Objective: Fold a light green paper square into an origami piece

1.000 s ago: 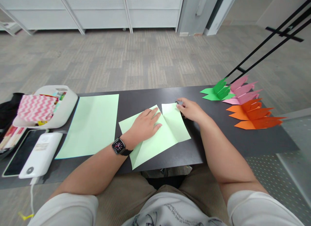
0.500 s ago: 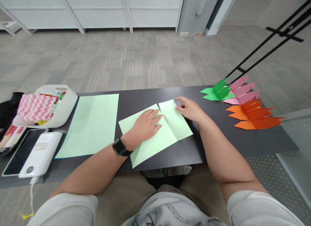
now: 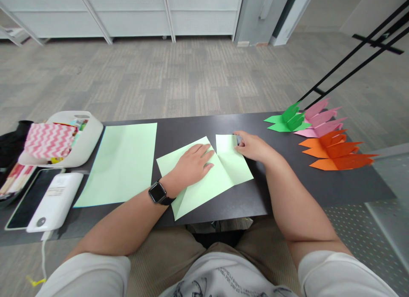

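A light green paper [image 3: 220, 175] with creases lies tilted on the dark table, split by a gap at its far edge between a left part and a right flap. My left hand [image 3: 194, 162] rests flat on the left part, its fingers spread. At the flap's far right edge is my right hand [image 3: 247, 144], thumb and index finger bent round towards each other with a small gap between them. The thumb meets the edge of the flap. The flap stands slightly raised along its crease.
Another light green sheet [image 3: 123, 162] lies to the left. Beyond it are a white basket [image 3: 91, 137], a phone [image 3: 30, 199] and a white power bank [image 3: 56, 201] with a cable. Green [image 3: 289, 119], pink [image 3: 322, 120] and orange [image 3: 337, 154] folded paper pieces stand at the right.
The right flap's far edge has swung to the right, widening the gap beside the left part. My right hand has shifted slightly right and nearer. My left hand has stayed in place.
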`<action>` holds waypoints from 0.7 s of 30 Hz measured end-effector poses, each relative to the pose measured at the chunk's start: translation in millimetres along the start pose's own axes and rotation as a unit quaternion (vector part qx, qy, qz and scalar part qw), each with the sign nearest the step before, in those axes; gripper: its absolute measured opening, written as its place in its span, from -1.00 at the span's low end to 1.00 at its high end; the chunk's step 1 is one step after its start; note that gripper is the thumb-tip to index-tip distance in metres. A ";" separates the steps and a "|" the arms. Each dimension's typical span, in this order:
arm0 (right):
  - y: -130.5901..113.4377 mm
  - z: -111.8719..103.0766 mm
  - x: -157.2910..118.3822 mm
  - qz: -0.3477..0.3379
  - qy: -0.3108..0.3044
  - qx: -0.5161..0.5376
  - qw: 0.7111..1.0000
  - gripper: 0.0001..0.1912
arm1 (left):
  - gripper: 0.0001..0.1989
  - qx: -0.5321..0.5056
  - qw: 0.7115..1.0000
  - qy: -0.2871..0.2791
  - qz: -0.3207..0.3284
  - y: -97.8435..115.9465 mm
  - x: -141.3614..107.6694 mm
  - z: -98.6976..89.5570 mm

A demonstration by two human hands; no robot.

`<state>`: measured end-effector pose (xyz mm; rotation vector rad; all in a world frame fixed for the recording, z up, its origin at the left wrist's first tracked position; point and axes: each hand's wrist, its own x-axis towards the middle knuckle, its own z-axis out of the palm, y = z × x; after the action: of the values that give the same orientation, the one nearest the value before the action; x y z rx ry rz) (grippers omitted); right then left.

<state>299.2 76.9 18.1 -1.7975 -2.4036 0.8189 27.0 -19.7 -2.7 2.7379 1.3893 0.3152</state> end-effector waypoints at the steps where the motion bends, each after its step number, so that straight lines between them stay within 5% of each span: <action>1: 0.1 -0.3 -0.1 0.003 0.001 -0.001 1.000 -0.30 | -0.54 0.003 1.000 -0.001 0.001 0.1 0.2 -0.1; 10: -1.0 5.7 7.0 0.024 0.087 0.094 0.992 -0.42 | -0.61 0.017 0.999 -0.015 -0.022 -3.7 3.6 -0.3; 21: -4.2 4.9 7.4 -0.003 0.073 0.086 0.994 -0.40 | -0.55 -0.008 1.000 0.006 0.000 -1.5 2.0 1.4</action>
<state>291.4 80.9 13.6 -1.7208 -2.1775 0.8338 27.3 -17.2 -3.9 2.7285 1.3829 0.3431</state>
